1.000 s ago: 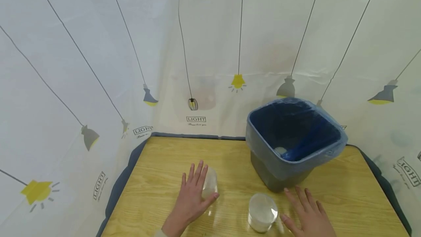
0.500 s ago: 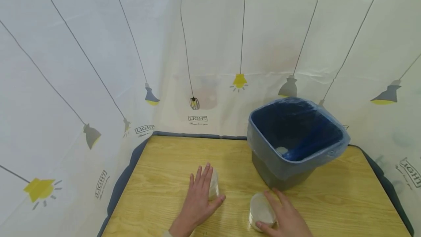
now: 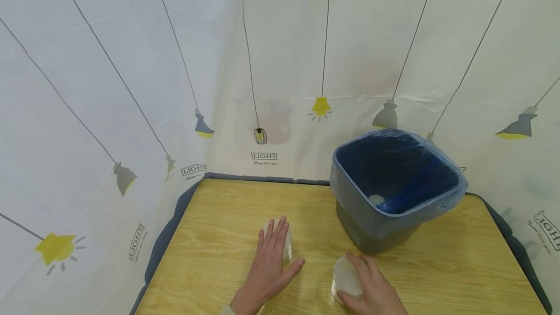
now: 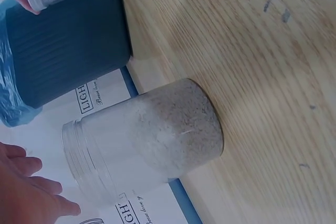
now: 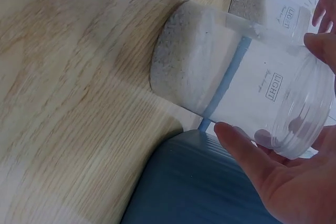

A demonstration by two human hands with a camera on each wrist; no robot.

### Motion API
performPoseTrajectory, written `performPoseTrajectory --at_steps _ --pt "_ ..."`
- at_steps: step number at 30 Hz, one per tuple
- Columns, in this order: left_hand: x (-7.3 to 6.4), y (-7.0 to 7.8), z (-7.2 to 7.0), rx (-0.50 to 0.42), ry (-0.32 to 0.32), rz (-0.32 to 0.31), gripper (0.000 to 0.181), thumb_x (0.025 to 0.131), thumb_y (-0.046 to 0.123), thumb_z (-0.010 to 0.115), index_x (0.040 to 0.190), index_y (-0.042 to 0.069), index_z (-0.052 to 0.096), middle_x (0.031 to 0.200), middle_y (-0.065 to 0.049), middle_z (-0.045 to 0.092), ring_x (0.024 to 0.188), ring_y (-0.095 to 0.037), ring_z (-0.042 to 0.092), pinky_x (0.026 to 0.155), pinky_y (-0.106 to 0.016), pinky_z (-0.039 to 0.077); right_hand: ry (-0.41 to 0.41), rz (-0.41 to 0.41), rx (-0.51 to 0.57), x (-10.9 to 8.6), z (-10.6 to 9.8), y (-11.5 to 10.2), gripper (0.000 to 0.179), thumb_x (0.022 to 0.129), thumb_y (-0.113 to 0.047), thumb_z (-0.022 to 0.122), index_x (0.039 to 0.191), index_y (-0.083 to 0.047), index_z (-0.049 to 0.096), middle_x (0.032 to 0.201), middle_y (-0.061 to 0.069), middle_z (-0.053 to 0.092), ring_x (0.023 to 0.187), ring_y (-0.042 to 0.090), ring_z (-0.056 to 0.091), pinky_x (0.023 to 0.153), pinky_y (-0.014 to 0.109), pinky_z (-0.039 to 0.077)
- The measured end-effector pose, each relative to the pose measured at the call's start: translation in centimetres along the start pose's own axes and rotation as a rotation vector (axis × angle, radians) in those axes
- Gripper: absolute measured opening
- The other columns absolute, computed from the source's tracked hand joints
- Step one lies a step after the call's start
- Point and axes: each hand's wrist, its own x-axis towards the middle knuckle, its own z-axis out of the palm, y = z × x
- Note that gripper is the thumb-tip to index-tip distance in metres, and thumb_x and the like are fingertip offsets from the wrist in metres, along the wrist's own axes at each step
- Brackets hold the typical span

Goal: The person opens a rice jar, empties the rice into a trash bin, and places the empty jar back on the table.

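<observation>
Two clear plastic jars stand upright on the wooden table, each with pale greyish granular stuff in its lower part. My right hand (image 3: 372,286) grips the right jar (image 3: 347,278) near its neck; in the right wrist view, thumb and fingers (image 5: 244,148) lie on opposite sides of it. My left hand (image 3: 271,266) hovers by the left jar (image 3: 287,247), fingers straight and spread, partly hiding it in the head view. From the left wrist view, a gap shows between that hand's fingers (image 4: 39,179) and the jar's threaded neck (image 4: 86,156).
Behind the right jar stands a grey bin (image 3: 372,232) lined with a blue plastic bag (image 3: 442,203); a small pale patch (image 3: 376,200) shows inside it. A white curtain (image 3: 288,62) printed with lamps surrounds the wooden table (image 3: 236,203).
My right hand has moved left from beside the right jar and taken hold of it. My left hand has shifted slightly right, still spread by the left jar. The head view has turned a little.
</observation>
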Motion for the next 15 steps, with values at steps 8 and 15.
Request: performPoseTrajectory --at_steps 8,15 --pt "0.2 0.3 0.2 -0.005 0.034 0.035 0.085 0.099 0.057 0.059 0.158 0.001 0.035 0.167 -0.013 0.032 0.150 -0.044 0.030 0.114 -0.069 0.028 0.021 0.039 0.098 0.5 -0.8 -0.4 0.087 0.077 -0.046 0.089 0.147 -0.011 0.052 0.122 0.010 0.057 0.097 0.023 0.063 0.071 0.041 0.055" --pt "0.8 1.4 0.0 -0.080 0.016 0.092 0.086 0.103 0.063 0.046 0.160 0.002 0.030 0.169 -0.013 0.026 0.152 -0.042 0.026 0.115 -0.067 0.028 0.045 0.157 0.363 1.0 -2.2 -1.7 0.083 0.083 -0.036 0.087 0.151 -0.013 0.047 0.131 0.012 0.056 0.114 0.032 0.063 0.075 0.032 0.057"
